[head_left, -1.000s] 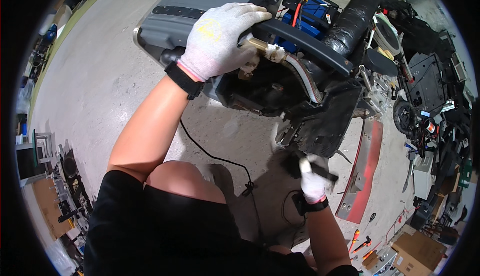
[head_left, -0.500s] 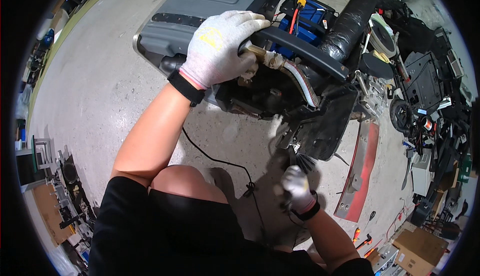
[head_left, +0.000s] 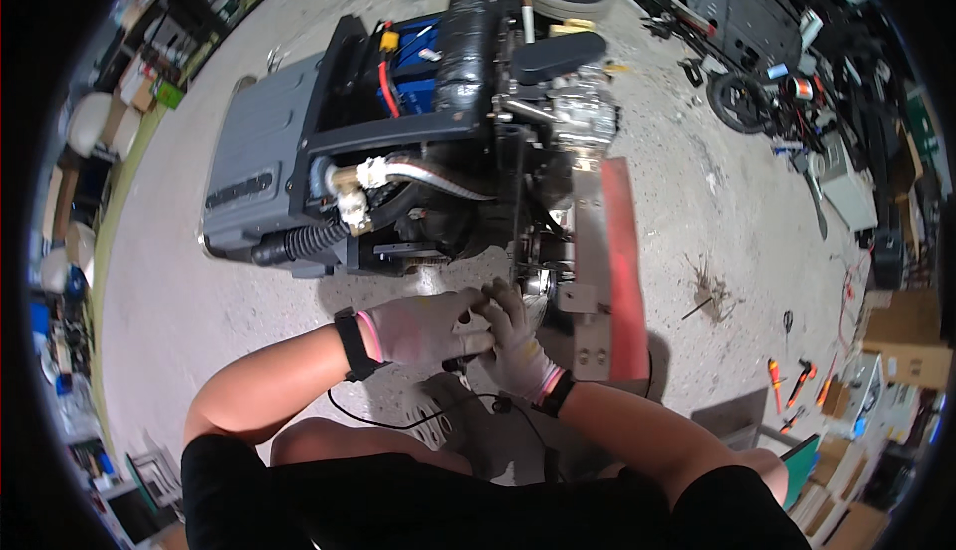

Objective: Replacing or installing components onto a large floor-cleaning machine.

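Left hand [head_left: 423, 329] moved off grey machine [head_left: 267, 137], meets right hand [head_left: 518, 353], forearms [head_left: 274, 371] converging.

The speckled grey floor [head_left: 154, 251] spreads brightly around the left hand [head_left: 423, 329] and right hand [head_left: 516, 353], with a dark shadow [head_left: 508, 440] on their near side. Left of the left hand, 1 yellow-green strip [head_left: 121, 184] edges the floor before crowded shelves [head_left: 189, 32]. Well right of the right hand stand cardboard boxes [head_left: 901, 323].

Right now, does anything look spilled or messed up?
Yes: dark debris lies scattered on the pale floor, right of the red strip, like a spill. White wrap on the pipe looks ragged.
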Demonstrator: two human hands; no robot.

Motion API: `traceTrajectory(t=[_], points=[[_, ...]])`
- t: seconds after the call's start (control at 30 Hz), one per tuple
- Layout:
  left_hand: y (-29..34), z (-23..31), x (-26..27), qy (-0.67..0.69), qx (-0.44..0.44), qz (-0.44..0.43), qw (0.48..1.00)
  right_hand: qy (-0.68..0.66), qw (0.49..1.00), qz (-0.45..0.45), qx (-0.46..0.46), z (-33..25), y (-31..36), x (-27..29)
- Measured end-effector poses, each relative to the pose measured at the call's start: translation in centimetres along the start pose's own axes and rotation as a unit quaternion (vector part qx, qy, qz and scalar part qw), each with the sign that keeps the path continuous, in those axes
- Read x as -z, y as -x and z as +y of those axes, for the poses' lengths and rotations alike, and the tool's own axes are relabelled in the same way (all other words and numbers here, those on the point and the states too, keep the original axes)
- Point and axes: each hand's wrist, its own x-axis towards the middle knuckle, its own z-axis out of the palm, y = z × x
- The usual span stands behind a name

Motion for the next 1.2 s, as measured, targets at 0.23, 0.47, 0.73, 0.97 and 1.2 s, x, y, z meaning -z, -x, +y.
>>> traceTrajectory(t=[0.23,0.47,0.73,0.97,1.2], points=[[0.2,4.1,-3.7,-0.656,0.073,0.072,0.747,-0.21,0.972,-0.054,-0.085,3.2,0.3,-3.5],[-3.6,-1.5,-7.2,-0.37,0.03,0.252,0.894,-0.059,0.995,0.086,-0.011,2.4,2.9,-3.0],[-6.0,-3.7,-5.7,-0.413,0.031,0.16,0.896,0.225,0.962,-0.082,-0.135,11.7,5.5,2.8],[-5.0,-2.0,-6.9,-0.433,0.032,0.17,0.885,0.21,0.957,-0.091,-0.178,12.1,4.3,2.3],[0.5,8.4,-8.5,-0.403,0.033,0.177,0.897,0.193,0.964,-0.078,-0.168,12.2,3.9,2.7]])
